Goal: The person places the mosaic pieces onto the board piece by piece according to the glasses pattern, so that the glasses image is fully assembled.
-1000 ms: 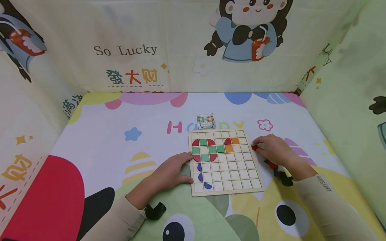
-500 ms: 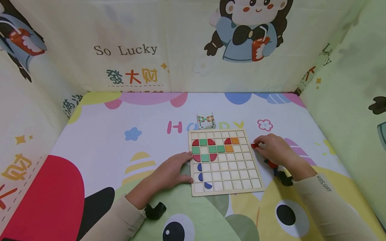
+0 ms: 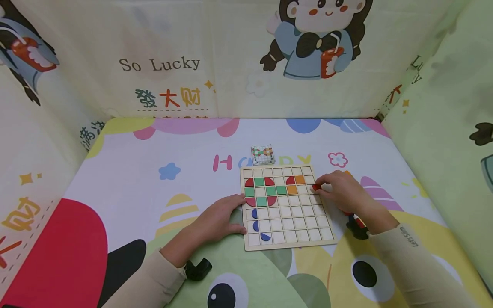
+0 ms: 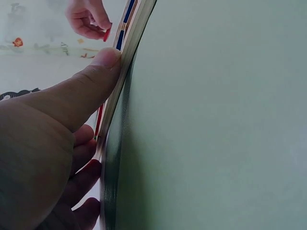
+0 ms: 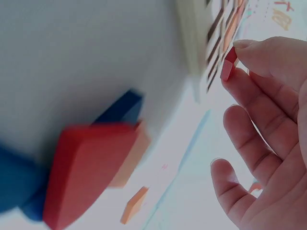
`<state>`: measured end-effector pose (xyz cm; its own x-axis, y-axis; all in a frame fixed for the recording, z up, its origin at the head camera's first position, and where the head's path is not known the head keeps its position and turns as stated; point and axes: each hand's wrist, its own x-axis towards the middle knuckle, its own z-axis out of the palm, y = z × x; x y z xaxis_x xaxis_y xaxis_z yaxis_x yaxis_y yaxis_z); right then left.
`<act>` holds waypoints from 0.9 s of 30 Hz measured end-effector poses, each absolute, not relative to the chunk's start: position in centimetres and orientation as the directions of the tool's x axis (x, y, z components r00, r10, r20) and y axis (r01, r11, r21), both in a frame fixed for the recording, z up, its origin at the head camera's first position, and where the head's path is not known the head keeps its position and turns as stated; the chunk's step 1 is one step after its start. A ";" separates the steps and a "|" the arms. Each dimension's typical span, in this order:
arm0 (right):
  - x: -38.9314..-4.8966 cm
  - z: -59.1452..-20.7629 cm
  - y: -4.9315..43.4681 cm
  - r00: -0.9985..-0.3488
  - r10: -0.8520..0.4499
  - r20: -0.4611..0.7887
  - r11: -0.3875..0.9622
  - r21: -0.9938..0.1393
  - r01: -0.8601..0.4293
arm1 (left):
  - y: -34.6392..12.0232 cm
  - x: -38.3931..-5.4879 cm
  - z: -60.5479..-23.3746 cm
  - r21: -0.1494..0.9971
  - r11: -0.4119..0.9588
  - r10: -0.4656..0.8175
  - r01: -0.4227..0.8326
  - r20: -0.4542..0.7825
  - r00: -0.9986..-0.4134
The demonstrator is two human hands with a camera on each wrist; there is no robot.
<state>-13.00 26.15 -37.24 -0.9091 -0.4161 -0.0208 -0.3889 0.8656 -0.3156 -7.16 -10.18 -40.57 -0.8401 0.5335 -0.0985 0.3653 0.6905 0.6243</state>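
Note:
A wooden grid board (image 3: 296, 224) lies on the table, with red, green and orange pieces in its far rows and blue half-round pieces (image 3: 265, 236) at its near left. My left hand (image 3: 213, 222) rests along the board's left edge; in the left wrist view its thumb (image 4: 93, 81) and fingertips touch the rim. Between thumb and index finger my right hand (image 3: 348, 194) pinches a small red wooden piece (image 3: 316, 187) over the board's right edge. In the right wrist view the other fingers stay apart from this red piece (image 5: 228, 67), whose full outline is partly covered.
A small pattern card (image 3: 263, 155) lies just beyond the board. Loose pieces lie to the board's right, partly under my right hand: a red block (image 5: 91, 163), blue ones (image 5: 120, 108) and an orange one (image 5: 134, 205). Printed cloth walls (image 3: 231, 64) enclose the table.
My right hand has moved left with the red piece, from beside the board to over its right edge. My left hand has stayed at the left edge.

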 end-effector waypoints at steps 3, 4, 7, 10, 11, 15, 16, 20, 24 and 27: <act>-12.7 -37.1 25.4 -0.906 -0.423 -0.021 0.865 -0.307 -0.396 | -10.2 -7.2 -40.6 0.624 0.690 0.535 0.368 -0.097 -0.839; -12.6 -37.1 25.1 -0.904 -0.428 -0.020 0.865 -0.298 -0.403 | -10.2 -7.1 -40.6 0.622 0.691 0.535 0.368 -0.097 -0.839; -12.4 -37.3 24.3 -0.891 -0.454 -0.011 0.861 -0.265 -0.435 | -10.2 -7.1 -40.6 0.622 0.691 0.535 0.370 -0.095 -0.839; -12.3 -37.6 23.7 -0.881 -0.474 -0.001 0.854 -0.242 -0.460 | -10.2 -7.1 -40.6 0.622 0.690 0.534 0.369 -0.095 -0.840; -12.3 -37.7 23.5 -0.879 -0.476 -0.003 0.854 -0.241 -0.461 | -10.2 -7.1 -40.6 0.623 0.690 0.534 0.368 -0.095 -0.840; -12.1 -37.8 22.7 -0.871 -0.492 -0.006 0.846 -0.241 -0.476 | -10.2 -7.1 -40.6 0.623 0.692 0.533 0.365 -0.100 -0.840; -12.1 -37.8 22.6 -0.865 -0.501 -0.001 0.841 -0.238 -0.487 | -10.2 -7.1 -40.6 0.623 0.692 0.534 0.365 -0.101 -0.840; -12.0 -38.1 22.2 -0.843 -0.537 0.034 0.820 -0.212 -0.532 | -10.2 -7.1 -40.5 0.622 0.692 0.534 0.366 -0.100 -0.840; -11.9 -38.2 21.9 -0.834 -0.551 0.034 0.814 -0.198 -0.546 | -10.2 -7.1 -40.5 0.623 0.693 0.533 0.363 -0.103 -0.840; -11.7 -38.1 21.6 -0.836 -0.548 0.019 0.818 -0.199 -0.540 | -10.2 -7.1 -40.5 0.625 0.692 0.532 0.361 -0.104 -0.840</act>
<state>-11.70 21.60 -38.05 -0.8364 -0.5477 0.0187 -0.5400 0.8179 -0.1987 -7.08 -10.19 -40.54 -0.8400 0.5324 -0.1044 0.3607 0.6918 0.6255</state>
